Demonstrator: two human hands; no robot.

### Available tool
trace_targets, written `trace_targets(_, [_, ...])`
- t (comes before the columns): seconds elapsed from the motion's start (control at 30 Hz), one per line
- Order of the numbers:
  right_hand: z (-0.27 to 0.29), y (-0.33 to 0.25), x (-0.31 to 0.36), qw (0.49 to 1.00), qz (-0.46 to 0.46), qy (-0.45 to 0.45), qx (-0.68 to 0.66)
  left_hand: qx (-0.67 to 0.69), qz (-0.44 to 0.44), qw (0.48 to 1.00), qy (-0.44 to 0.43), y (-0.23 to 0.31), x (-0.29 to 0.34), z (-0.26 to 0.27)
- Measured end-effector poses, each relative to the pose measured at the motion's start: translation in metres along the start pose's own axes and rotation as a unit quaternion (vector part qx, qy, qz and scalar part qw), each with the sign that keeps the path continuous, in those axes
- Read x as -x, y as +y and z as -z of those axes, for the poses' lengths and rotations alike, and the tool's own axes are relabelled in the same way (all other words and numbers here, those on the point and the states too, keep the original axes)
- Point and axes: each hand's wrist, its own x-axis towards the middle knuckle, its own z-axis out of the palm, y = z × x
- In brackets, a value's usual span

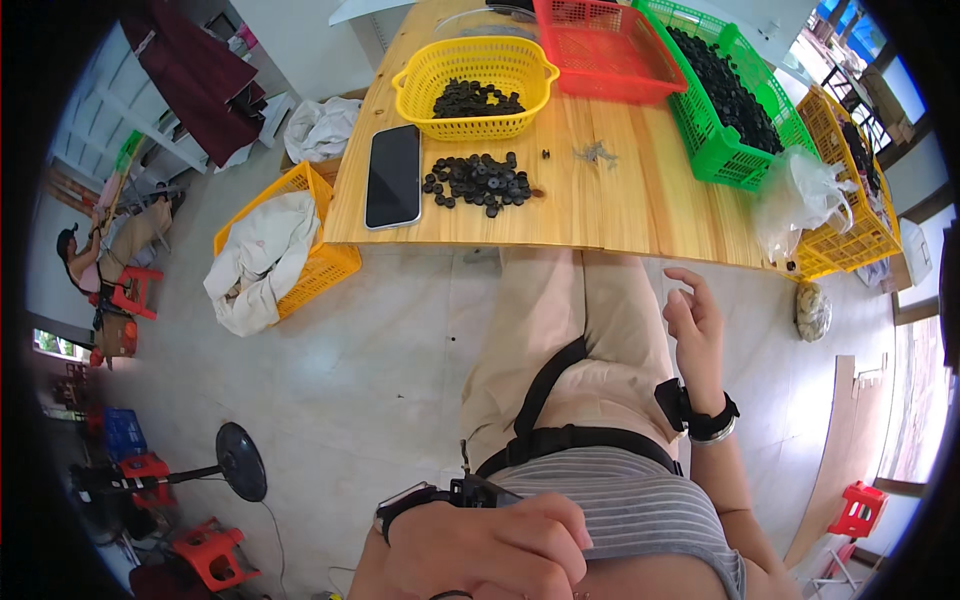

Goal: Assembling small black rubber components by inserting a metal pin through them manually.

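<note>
My left hand (490, 545) is raised close to my chest at the lower middle, fingers curled together. Whatever it may hold is hidden. Just short of the table's front edge hangs my right hand (697, 335), its fingers loosely bent and apart, nothing in them. On the wooden table (640, 215) lies a loose pile of small black round parts (480, 182). Left of the pile rests a smartphone (394, 178) with a dark screen. Behind it stands a yellow basket (480, 57) with more black parts (475, 100) inside. Some small clear pieces (597, 153) lie to the right.
Farther back are a red basket (615, 50) and a green crate (735, 165) full of black parts. A clear plastic bag (800, 200) hangs by the right corner, beside a yellow crate (850, 240). Left on the floor are a cloth-filled yellow crate (325, 265) and a fan (241, 461).
</note>
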Motion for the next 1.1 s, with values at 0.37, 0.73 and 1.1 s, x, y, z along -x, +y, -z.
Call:
trace_targets(0.37, [-0.014, 0.070, 0.000, 0.990, -0.100, -0.086, 0.053, 0.047, 0.040, 0.990, -0.123, -0.042, -0.032, 0.006])
trace_targets(0.73, [-0.012, 0.138, -0.031, 0.935, -0.204, -0.249, 0.146, 0.085, 0.106, 0.985, -0.107, -0.066, -0.043, 0.008])
trace_targets(1.1, [-0.010, 0.109, -0.036, 0.911, -0.233, -0.252, 0.230, 0.085, 0.219, 0.951, -0.202, -0.055, -0.043, 0.027])
